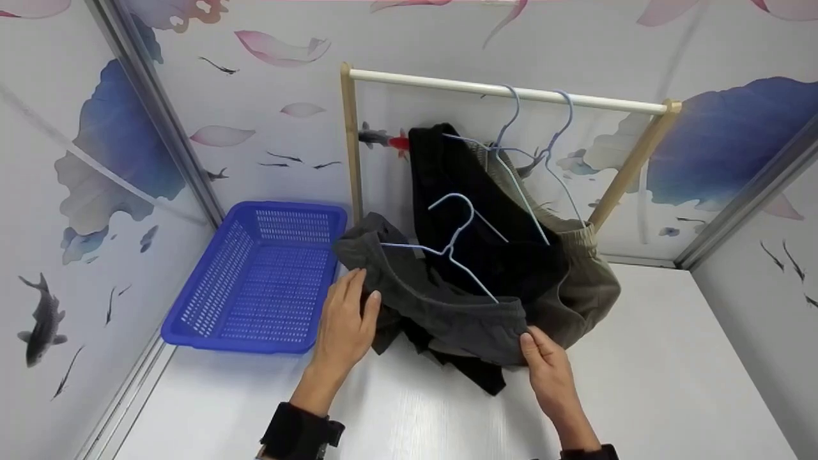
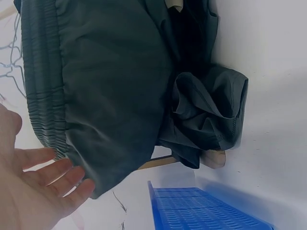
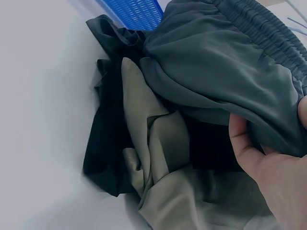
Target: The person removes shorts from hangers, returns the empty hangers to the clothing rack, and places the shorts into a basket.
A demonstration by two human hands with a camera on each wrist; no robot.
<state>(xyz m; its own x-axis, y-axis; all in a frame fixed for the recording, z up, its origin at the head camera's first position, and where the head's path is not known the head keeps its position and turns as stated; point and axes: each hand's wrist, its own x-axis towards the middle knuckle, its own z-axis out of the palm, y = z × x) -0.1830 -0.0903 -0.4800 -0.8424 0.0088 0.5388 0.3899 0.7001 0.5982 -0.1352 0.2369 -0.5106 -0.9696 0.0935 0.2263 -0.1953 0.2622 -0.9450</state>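
Note:
Dark grey pants (image 1: 441, 313) with an elastic waistband spread across the middle, a light blue hanger (image 1: 452, 246) inside the waist with its hook pointing up, off the rail. My right hand (image 1: 551, 367) pinches the right end of the waistband; in the right wrist view, its thumb and fingers (image 3: 240, 134) fold over the cloth. At the other end, my left hand (image 1: 348, 319) touches the pants with fingers extended. Its fingers (image 2: 62, 177) lie loosely along the waistband's edge in the left wrist view. Black pants (image 1: 441, 172) and khaki pants (image 1: 588, 281) hang just behind.
A clothes rack with a white rail (image 1: 434, 82) and wooden posts (image 1: 350, 140) stands at the back. Two blue hangers (image 1: 511, 115) hook over the rail, carrying the black and khaki pants. To the left sits a blue perforated basket (image 1: 255, 348) on the white tabletop (image 1: 652, 370).

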